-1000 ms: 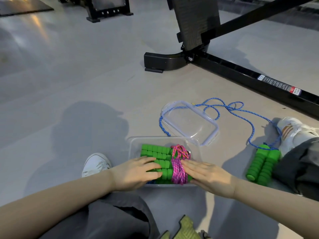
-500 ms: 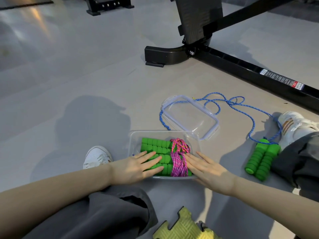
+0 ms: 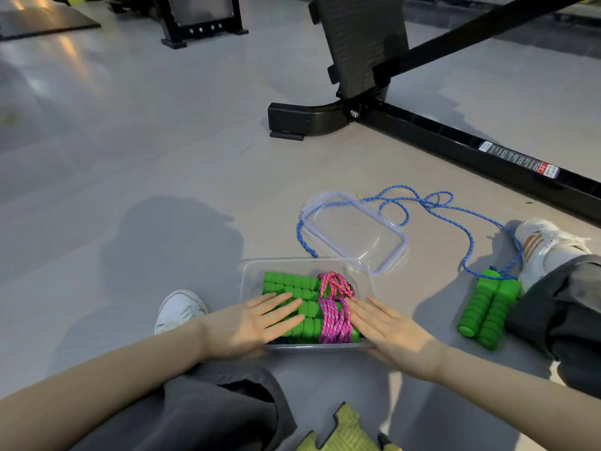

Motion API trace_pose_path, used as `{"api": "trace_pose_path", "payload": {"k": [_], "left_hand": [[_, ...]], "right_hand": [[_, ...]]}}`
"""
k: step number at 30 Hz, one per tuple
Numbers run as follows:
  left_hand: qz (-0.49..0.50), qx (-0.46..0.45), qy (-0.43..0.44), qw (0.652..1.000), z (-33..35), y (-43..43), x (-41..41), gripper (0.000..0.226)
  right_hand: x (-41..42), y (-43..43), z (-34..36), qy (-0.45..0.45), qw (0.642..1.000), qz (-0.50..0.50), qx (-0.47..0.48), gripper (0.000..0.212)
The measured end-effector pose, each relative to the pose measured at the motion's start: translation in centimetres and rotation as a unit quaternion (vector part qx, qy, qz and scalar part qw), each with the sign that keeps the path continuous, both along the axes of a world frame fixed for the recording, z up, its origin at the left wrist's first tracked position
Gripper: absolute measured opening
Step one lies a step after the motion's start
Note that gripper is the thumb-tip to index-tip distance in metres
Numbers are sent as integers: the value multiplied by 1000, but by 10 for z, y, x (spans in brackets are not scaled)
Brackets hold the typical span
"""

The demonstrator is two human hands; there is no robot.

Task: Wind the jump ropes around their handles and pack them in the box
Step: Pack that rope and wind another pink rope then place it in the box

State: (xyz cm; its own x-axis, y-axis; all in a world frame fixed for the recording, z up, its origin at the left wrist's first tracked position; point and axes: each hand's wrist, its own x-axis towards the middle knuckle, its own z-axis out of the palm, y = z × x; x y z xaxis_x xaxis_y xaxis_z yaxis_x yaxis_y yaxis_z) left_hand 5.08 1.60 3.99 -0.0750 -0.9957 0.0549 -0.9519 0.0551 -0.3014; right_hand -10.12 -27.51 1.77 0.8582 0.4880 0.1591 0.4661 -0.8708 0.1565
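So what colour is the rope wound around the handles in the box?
Pink, with lighter flecks, on green handles; the rope shows in the head view.

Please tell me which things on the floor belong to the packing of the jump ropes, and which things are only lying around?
Belong to the job:
- clear box
- pink rope bundle inside it, under left hand and right hand
- blue rope, not yet wound
- its green handles
- clear lid

Only lying about:
- black gym frame
- yellow foam mat piece
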Motion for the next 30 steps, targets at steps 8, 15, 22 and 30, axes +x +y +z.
{"api": "trace_pose_path", "payload": {"k": [8, 15, 22, 30], "left_hand": [[26, 4, 6, 1000, -5, -1, -9, 57], [5, 15, -7, 1000, -1, -2, -11, 66], [-18, 38, 42, 998, 2, -11, -15, 62], [-59, 8, 19, 998, 8, -11, -13, 50]], "right_hand": [[-8, 9, -6, -3, 1000, 16, 22, 68], [-12, 5, -22, -11, 999, 24, 45, 76], [13, -28, -6, -57, 996, 60, -33, 45], [32, -54, 12, -83, 983, 70, -150, 52]]}}
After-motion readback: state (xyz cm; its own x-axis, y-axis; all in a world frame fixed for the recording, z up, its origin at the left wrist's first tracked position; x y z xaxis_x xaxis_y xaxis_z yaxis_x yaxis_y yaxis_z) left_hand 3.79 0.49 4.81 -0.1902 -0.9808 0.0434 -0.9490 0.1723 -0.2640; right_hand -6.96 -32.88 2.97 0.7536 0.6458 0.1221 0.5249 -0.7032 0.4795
